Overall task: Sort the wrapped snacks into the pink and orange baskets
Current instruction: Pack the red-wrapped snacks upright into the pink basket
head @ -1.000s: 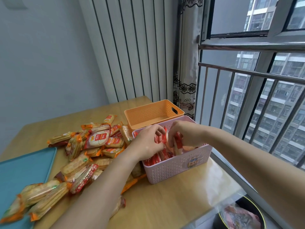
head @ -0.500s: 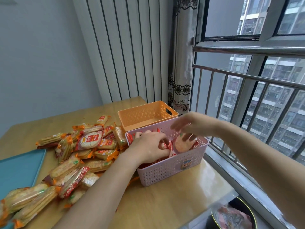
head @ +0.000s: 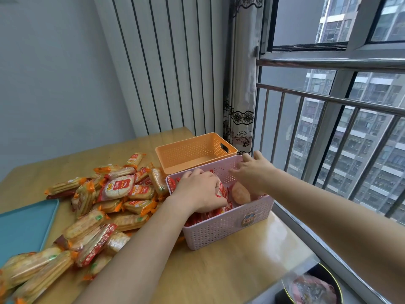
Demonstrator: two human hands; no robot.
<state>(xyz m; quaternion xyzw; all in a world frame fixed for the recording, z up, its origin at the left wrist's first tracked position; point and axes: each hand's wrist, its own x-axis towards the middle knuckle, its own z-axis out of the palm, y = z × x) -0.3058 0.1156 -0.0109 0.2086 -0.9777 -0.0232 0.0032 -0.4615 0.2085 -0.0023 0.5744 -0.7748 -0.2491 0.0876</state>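
The pink basket [head: 230, 229] stands near the table's right edge and holds red-wrapped snacks and a round peach-coloured snack [head: 241, 193]. My left hand [head: 200, 191] is down inside it, fingers curled over a red-and-white packet [head: 223, 190]. My right hand [head: 254, 172] hovers over the basket's far right part with fingers spread and nothing in it. Behind the pink basket sits the orange basket [head: 192, 152], with no snacks visible inside. A big pile of wrapped snacks [head: 114, 189] covers the table to the left.
A teal tray [head: 22, 227] lies at the left edge of the wooden table [head: 219, 273]. A window with a metal railing [head: 328, 99] runs along the right. Below the table's right corner is a dark bin [head: 311, 288] with wrappers.
Both hands held red packets above the pink basket a second ago. The left hand has sunk deeper into the basket. The right hand has let go and moved to the far right corner.
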